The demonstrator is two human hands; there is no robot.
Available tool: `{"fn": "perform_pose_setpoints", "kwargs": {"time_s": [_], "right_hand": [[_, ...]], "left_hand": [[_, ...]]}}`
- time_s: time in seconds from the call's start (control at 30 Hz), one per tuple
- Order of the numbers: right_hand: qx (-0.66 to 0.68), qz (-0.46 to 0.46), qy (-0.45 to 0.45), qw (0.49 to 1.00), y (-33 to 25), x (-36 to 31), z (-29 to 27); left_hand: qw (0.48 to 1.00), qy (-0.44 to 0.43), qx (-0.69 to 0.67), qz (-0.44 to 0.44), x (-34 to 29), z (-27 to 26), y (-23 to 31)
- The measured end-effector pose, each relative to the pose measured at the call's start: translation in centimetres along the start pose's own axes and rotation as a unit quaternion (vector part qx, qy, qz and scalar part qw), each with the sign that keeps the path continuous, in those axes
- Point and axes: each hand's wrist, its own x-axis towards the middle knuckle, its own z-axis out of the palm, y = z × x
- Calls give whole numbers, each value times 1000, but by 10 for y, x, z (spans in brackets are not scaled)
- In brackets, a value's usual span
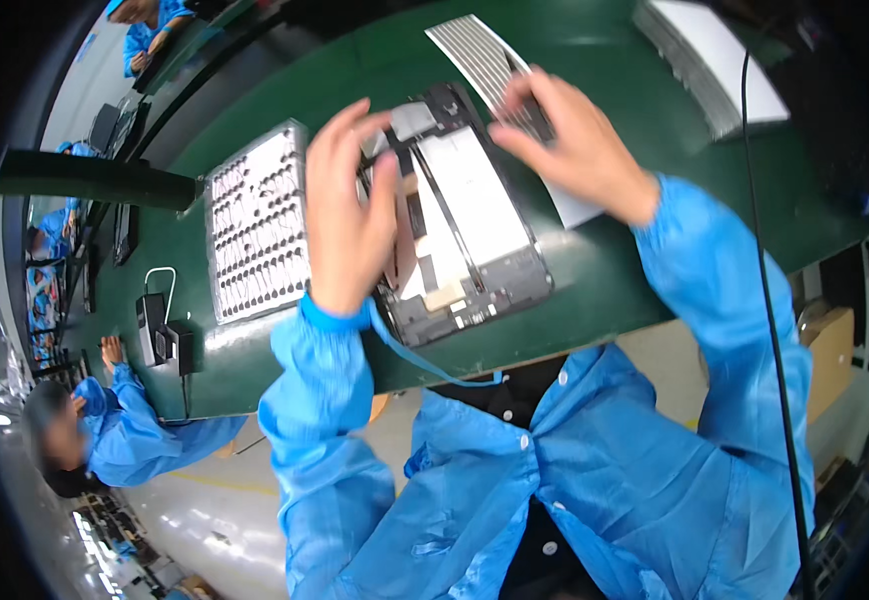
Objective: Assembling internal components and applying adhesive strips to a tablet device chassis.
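An opened tablet lies on the green bench in front of me, its inside facing up with white battery panels, dark strips and a black frame. My left hand is over the tablet's left edge, fingers spread, with no object visible in them. To the right, my right hand hovers at a sheet of pale strips, thumb and forefinger apart. Its other fingers are partly hidden, and a dark patch shows beneath them. A blue wrist band with a cord circles my left wrist.
Left of the tablet sits a clear tray with rows of small black wired parts. A stack of white sheets stands at the back right. Small black devices lie at the left, near a co-worker in blue. A black cable hangs at the right.
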Motion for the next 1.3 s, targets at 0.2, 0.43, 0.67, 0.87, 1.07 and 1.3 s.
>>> {"fn": "perform_pose_setpoints", "kwargs": {"time_s": [0.2, 0.43, 0.67, 0.87, 1.07, 1.3], "right_hand": [[184, 127, -38, 974, -41, -40, 13], [387, 238, 26, 890, -73, 37, -10], [391, 218, 129, 885, -17, 197, 38], [377, 257, 139, 879, 26, 305, 164], [277, 147, 150, 938, 59, 318, 231], [-4, 17, -54, 998, 4, 155, 65]], "left_hand": [[976, 78, -198, -43, -46, 26, 14], [904, 231, -359, -24, -36, 29, 0], [871, 277, -405, 30, -47, 29, 7], [875, 221, -422, 84, -49, 30, 7], [889, 201, -408, 59, -44, 20, 6], [891, 136, -431, 39, -50, 25, 9]]}}
